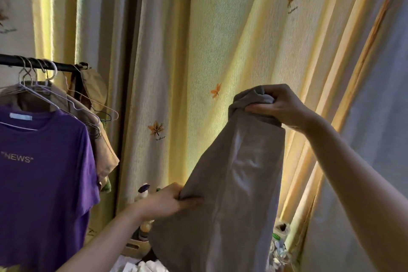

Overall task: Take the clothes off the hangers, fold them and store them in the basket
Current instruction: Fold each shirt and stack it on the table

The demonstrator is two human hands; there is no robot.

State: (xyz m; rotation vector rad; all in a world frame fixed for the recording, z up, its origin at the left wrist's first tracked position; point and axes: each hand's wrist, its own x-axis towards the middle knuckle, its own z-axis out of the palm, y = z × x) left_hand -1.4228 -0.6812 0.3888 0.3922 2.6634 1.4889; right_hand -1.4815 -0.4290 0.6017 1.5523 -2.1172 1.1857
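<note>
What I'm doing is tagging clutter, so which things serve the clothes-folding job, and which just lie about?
Job: grey garment gripped by left hand and right hand; purple T-shirt; tan garment; wire hangers; rail.
Lying about: curtains; cap; bottles.

Home, looks like a bedroom or laundry corner. Evidence: long pale yellow curtains (220,40) with an orange maple-leaf print (156,128), daylight glowing through the fabric. Black clothes rail (66,66) at left, thin wire hangers (28,77) hooked over it. Purple T-shirt (44,172) printed "NEWS" hangs at the front, khaki garment (106,150) behind it. Household bottles (142,192) stand low by the curtain. Mixed small clutter (279,240) sits lower right.
</note>
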